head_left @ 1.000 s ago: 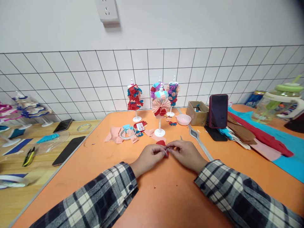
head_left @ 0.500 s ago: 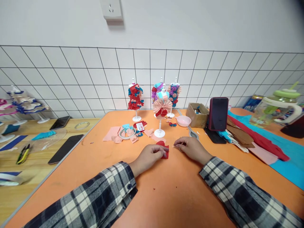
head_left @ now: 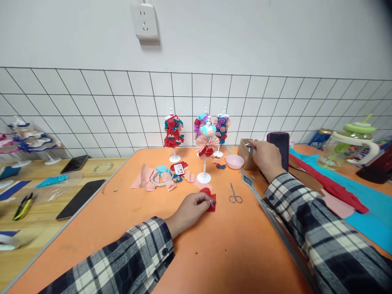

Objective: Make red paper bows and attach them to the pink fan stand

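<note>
Our left hand [head_left: 191, 210] pinches the red paper piece [head_left: 206, 192] against the orange table [head_left: 214, 253], thumb and fingertips closed on its near edge. We judge it light, thin, soft, quick to crease; best held by an edge. Small steel scissors [head_left: 235, 198] lie just right of it. Our right hand [head_left: 267, 157] reaches well beyond, over the cardboard box [head_left: 244, 149]; whether it grips anything we cannot tell.

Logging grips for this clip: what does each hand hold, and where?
The left hand pinches the small red paper piece at its left side. The right hand is at the brown cardboard box; whether it holds anything cannot be told.
</note>
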`<state>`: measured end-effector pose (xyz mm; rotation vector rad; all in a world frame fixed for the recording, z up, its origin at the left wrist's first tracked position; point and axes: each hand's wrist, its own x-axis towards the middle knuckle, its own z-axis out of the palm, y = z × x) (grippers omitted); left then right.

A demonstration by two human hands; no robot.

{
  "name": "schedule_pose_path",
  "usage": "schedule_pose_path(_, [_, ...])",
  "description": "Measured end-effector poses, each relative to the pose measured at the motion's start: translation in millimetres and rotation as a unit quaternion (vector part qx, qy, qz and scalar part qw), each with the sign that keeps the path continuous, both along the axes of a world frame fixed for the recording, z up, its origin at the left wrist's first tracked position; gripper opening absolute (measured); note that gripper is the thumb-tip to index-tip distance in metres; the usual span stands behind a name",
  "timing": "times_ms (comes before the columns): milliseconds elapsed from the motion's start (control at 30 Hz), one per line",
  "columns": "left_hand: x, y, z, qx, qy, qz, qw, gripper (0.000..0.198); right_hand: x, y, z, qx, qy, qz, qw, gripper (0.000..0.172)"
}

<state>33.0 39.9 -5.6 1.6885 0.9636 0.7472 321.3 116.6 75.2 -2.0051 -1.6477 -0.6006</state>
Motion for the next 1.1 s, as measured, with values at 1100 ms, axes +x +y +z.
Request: schedule_pose_path(1100, [-2,8,-13.5,0.029,0.033,0.014,0.999,0.02,12,-34,-35.6,0.153,0.067,0.008,0.986,0.04])
